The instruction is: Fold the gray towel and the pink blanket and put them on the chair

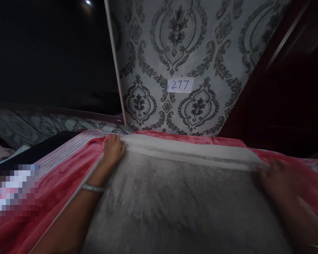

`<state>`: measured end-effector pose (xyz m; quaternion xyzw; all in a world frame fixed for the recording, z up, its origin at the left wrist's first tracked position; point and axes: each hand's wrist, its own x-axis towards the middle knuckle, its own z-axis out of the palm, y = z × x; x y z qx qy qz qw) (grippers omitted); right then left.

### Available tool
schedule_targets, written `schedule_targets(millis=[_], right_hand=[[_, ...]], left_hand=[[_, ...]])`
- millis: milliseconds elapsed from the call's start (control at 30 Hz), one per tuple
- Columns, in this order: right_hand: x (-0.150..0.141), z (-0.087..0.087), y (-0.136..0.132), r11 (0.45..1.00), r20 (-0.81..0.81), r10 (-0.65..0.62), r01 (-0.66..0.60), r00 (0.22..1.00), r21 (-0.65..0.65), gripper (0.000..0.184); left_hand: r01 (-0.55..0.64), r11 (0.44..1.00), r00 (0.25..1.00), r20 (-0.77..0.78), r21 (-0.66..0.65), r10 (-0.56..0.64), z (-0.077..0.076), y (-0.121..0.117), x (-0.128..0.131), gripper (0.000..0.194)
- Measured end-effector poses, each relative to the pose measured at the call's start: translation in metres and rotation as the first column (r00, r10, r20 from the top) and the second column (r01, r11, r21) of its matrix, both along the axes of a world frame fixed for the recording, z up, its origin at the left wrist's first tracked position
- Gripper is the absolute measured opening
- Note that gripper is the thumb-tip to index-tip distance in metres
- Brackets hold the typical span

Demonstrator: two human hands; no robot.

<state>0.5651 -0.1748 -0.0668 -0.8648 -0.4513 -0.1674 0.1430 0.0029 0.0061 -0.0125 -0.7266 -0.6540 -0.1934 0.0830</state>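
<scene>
A large grey towel (pixel 185 201) with pale bands near its far edge is spread in front of me. My left hand (pixel 113 148) is closed on its far left corner, fingers curled at the edge. At the far right corner, my right hand (pixel 277 180) is closed on the edge, though motion blurs its fingers. Under the towel lies a red plush blanket (pixel 66 190), which shows on both sides and along the back.
Behind stands a patterned wallpapered wall (pixel 148 67) with a paper label (pixel 180 85) reading 277. A large dark screen (pixel 50 56) is at the left. Dark red furniture (pixel 288 91) rises at the right. Striped cloth (pixel 66 151) lies beside the red blanket.
</scene>
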Motion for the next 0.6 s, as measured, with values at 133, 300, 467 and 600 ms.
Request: schedule_targets(millis=[133, 300, 467, 600], right_hand=[[-0.099, -0.006, 0.034, 0.854, 0.06, 0.52, -0.519, 0.852, -0.044, 0.064], [-0.16, -0.034, 0.048, 0.609, -0.182, 0.729, -0.746, 0.66, -0.269, 0.06], [-0.121, -0.031, 0.045, 0.73, -0.164, 0.595, -0.614, 0.787, -0.301, 0.06], [-0.043, -0.036, 0.014, 0.883, -0.165, 0.294, -0.333, 0.941, -0.329, 0.061]], left_hand=[[0.525, 0.835, 0.839, -0.063, -0.164, -0.54, -0.024, -0.026, 0.061, 0.067], [0.721, 0.601, 0.634, -0.02, -0.345, -0.773, -0.059, -0.042, 0.092, 0.063], [0.594, 0.735, 0.75, -0.106, -0.327, -0.653, -0.053, -0.026, 0.07, 0.061], [0.349, 0.874, 0.874, -0.22, -0.339, -0.434, -0.042, -0.015, 0.013, 0.064]])
